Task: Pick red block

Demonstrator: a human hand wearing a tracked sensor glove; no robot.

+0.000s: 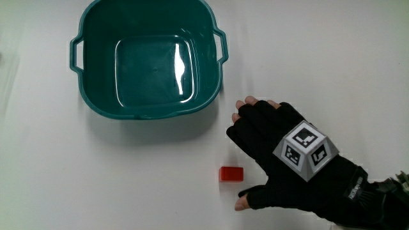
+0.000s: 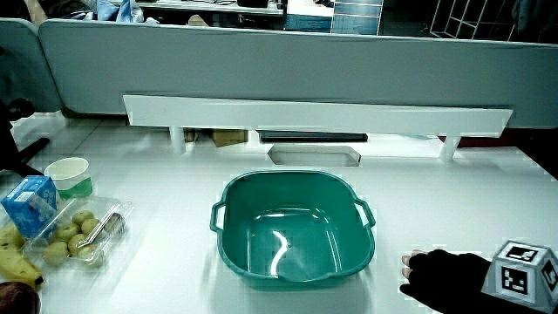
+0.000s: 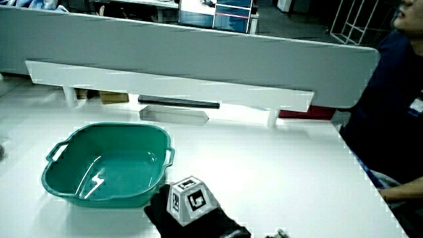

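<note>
A small red block (image 1: 231,174) lies on the white table, nearer to the person than the teal basin (image 1: 149,59). The gloved hand (image 1: 276,153) hovers beside the block, fingers spread and relaxed, thumb just past the block on the person's side, holding nothing. The patterned cube (image 1: 308,151) sits on its back. In both side views only the hand (image 2: 445,279) (image 3: 188,210) shows beside the basin (image 2: 294,228) (image 3: 106,165); the block is out of sight there.
The teal basin holds nothing. In a side view, a cup (image 2: 70,175), a blue carton (image 2: 29,204), a clear pack of fruit (image 2: 78,234) and bananas (image 2: 13,253) lie at the table's edge. A low white shelf (image 2: 314,115) runs along the partition.
</note>
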